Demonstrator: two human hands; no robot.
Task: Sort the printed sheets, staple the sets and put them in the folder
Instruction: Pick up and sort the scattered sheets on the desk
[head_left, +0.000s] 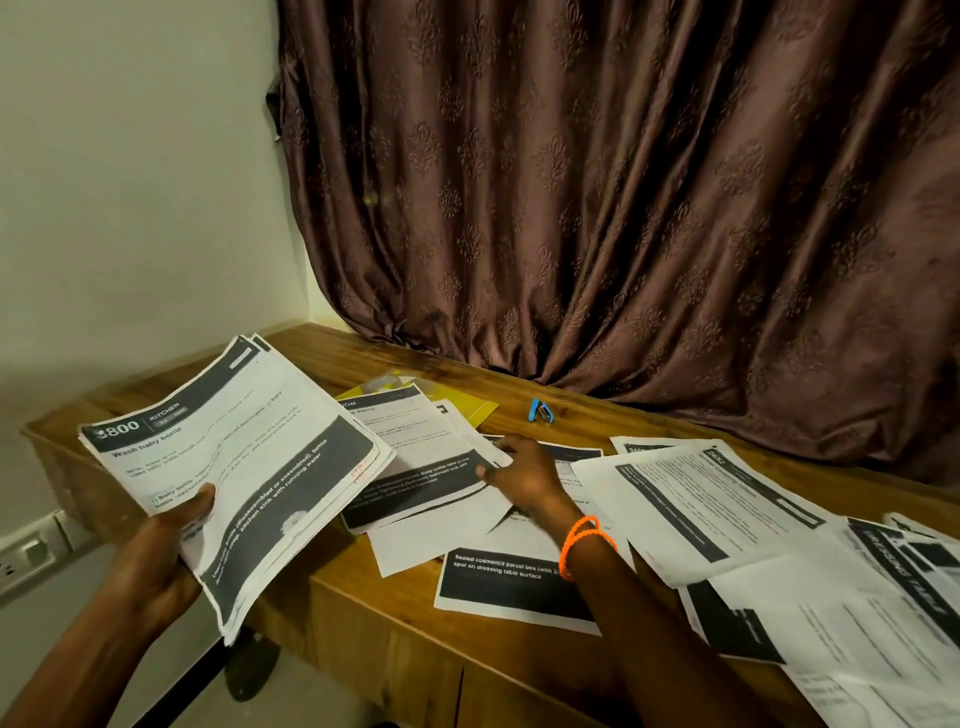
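My left hand (166, 545) grips a stack of printed sheets (234, 457) off the table's left end, thumb on top; the top page reads "Wash baby bottle". My right hand (524, 478), with orange bands on the wrist, pinches the edge of a printed sheet (415, 467) lying on the wooden table (363, 597). More printed sheets (727, 514) lie spread over the table's right part. A yellow folder (467, 408) lies partly under sheets near the back. A small blue stapler (540, 410) sits by the curtain.
A brown patterned curtain (623, 182) hangs behind the table and touches its back edge. A white wall (130, 156) stands at the left, with a socket strip (31, 556) low on it. Sheets at the right overhang the table's front edge.
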